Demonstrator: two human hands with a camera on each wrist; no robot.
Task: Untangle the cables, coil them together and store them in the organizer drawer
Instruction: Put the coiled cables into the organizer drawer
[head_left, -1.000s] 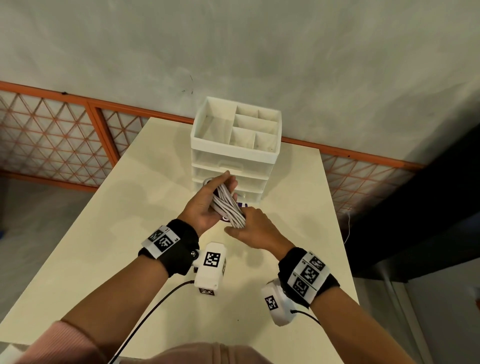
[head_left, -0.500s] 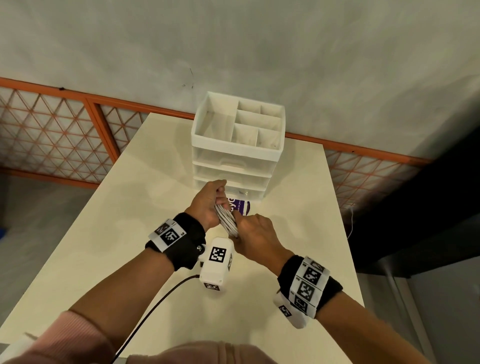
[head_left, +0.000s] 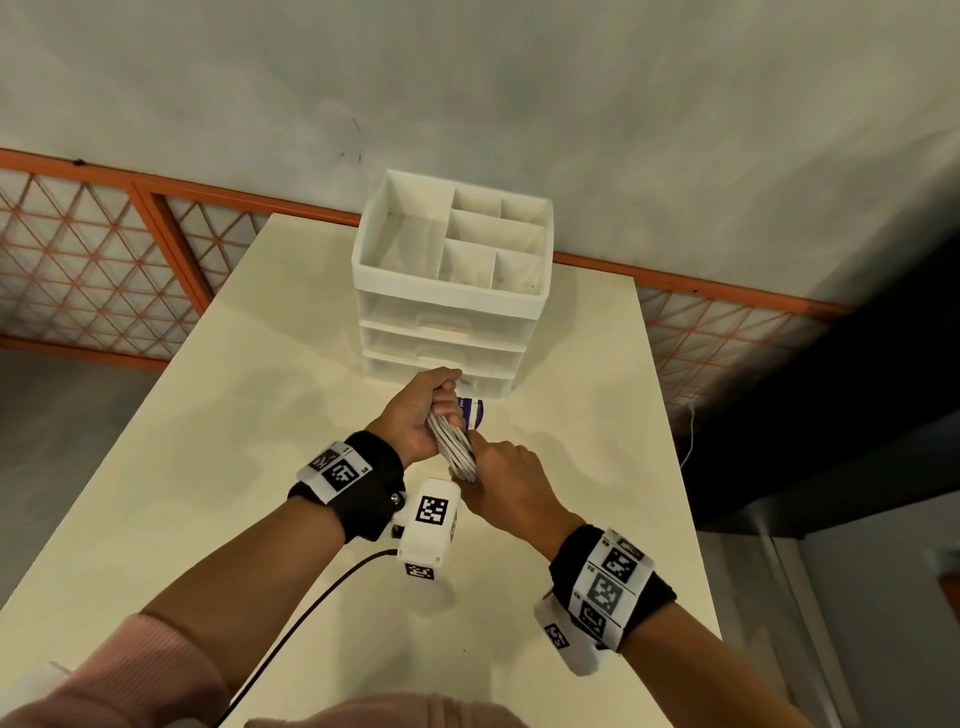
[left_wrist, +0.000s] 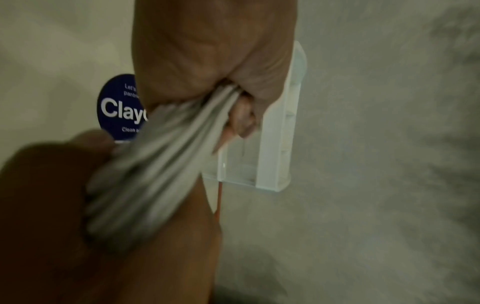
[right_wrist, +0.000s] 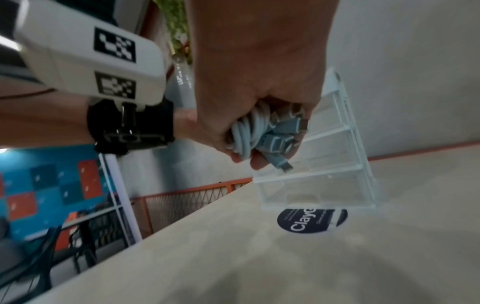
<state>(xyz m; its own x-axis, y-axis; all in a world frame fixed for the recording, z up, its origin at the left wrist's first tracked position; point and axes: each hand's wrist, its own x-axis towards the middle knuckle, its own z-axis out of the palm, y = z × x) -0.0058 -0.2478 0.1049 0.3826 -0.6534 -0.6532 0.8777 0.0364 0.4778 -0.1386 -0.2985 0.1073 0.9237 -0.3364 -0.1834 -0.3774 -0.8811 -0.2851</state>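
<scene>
1. Head view: the bundle of white cables (head_left: 451, 439) runs slantwise between both fists, held above the table (head_left: 249, 415) just in front of the organizer (head_left: 451, 291).
2. The left hand (head_left: 415, 415) has its fingers curled tight round the far end of the bundle, knuckles close to the lowest drawer (head_left: 441, 376).
3. The right hand (head_left: 506, 486) is closed round the near end; in the right wrist view its fingers (right_wrist: 259, 162) wrap the looped strands and several grey plug ends (right_wrist: 281, 142) that stick out past the fingertips.
4. The cables are smooth, round and thin, lying side by side in a flattened hank; in the left wrist view they are blurred.
5. The organizer is white plastic with translucent drawer fronts, all three shut, and an open top tray split into compartments.
6. A dark blue round sticker (right_wrist: 311, 220) lies flat on the table, touching the organizer's front foot, under the hands.
7. The table is pale and matte; its right edge lies near the right forearm, with wider bare surface to the left.
</scene>
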